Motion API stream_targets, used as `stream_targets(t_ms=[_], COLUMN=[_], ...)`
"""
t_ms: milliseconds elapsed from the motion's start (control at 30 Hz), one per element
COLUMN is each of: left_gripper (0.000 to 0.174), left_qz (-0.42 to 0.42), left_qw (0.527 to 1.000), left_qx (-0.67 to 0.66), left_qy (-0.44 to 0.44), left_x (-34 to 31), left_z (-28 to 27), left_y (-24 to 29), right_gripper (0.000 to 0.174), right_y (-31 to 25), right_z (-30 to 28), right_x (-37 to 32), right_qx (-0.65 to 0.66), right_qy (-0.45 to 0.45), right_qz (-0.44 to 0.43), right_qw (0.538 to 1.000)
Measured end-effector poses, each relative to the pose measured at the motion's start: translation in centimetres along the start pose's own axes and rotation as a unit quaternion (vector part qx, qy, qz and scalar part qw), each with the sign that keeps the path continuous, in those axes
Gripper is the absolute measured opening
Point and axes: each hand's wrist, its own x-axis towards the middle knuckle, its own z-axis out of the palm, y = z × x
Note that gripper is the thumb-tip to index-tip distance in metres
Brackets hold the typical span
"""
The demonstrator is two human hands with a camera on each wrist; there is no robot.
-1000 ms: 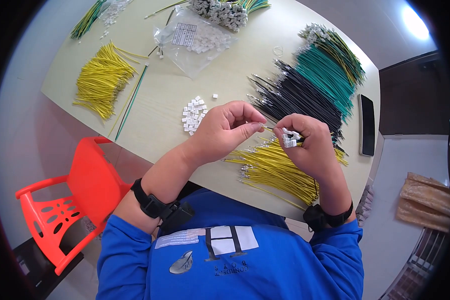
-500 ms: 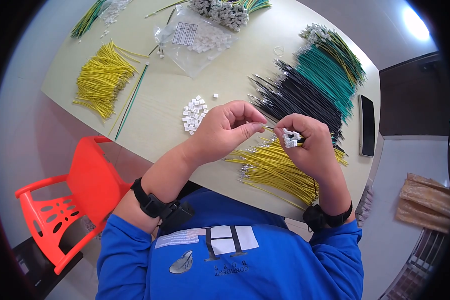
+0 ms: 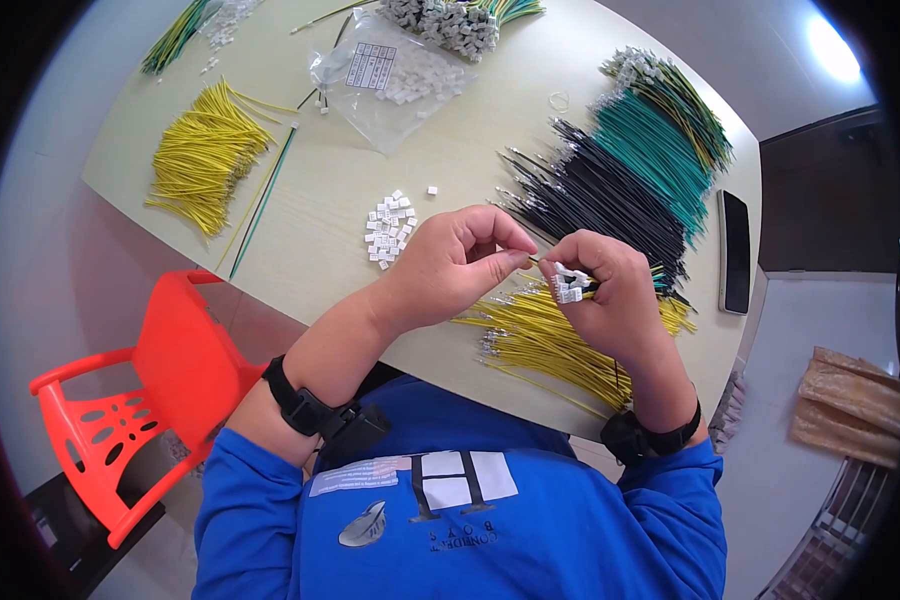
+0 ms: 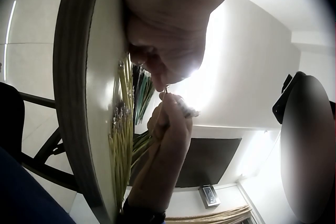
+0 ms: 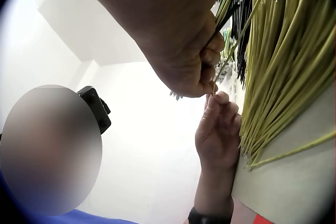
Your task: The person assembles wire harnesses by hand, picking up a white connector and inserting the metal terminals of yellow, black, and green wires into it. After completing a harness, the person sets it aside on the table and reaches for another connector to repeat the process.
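Note:
My left hand (image 3: 465, 262) pinches the end of a thin wire (image 3: 534, 259) between thumb and index finger, in front of my body; what else sits in that pinch is hidden by the fingertips. Right beside it, my right hand (image 3: 610, 290) grips several wires that carry small white connectors (image 3: 569, 285), which stick out by the thumb. The right fingertips meet the same thin wire, almost touching the left ones. In the right wrist view, wires (image 5: 226, 16) run out behind the gripping fingers. Below the hands lies a pile of yellow wires (image 3: 545, 345) with metal terminals.
Loose white connectors (image 3: 388, 232) lie left of the hands. Black wires (image 3: 600, 190), green wires (image 3: 652, 150) and a phone (image 3: 733, 250) are at the right. More yellow wires (image 3: 208, 160) and a plastic bag of connectors (image 3: 390, 85) lie farther off. A red chair (image 3: 170, 370) stands left.
My right hand has shifted slightly left and toward my body, bringing the white connectors with it. The gap between both hands' fingertips has narrowed. The left hand has hardly moved.

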Motion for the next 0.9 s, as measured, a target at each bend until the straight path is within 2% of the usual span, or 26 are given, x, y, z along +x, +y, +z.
stream_targets(t_ms=[133,433,533,667,833,900], left_gripper=[0.01,0.01,0.01,0.007,0.006,0.008], left_qz=[0.042,0.01,0.022,0.001,-0.008,0.023], left_qw=[0.998,0.999,0.999,1.0,1.0,0.999], left_qx=[-0.005,0.019,-0.008,-0.01,0.01,0.006], left_qy=[0.055,0.05,0.035,-0.003,0.003,0.028], left_x=[0.17,0.02,-0.03,-0.2,-0.29,-0.19], left_z=[0.49,0.27,0.32,-0.04,0.21,0.46], left_y=[0.06,0.3,0.25,0.46,0.6,0.23], right_gripper=[0.007,0.007,0.008,0.007,0.007,0.009], right_y=[-0.28,-0.57,-0.08,-0.19,0.1,-0.03], right_z=[-0.27,-0.33,-0.08,-0.27,0.22,0.5], right_x=[0.16,0.15,0.17,0.36,0.32,0.25], right_qx=[0.012,0.02,0.016,0.028,0.026,0.029], right_qy=[0.006,0.002,0.013,-0.008,0.006,0.018], right_qz=[0.007,0.025,-0.009,0.009,-0.019,-0.026], right_qw=[1.0,0.999,1.0,1.0,0.999,0.999])
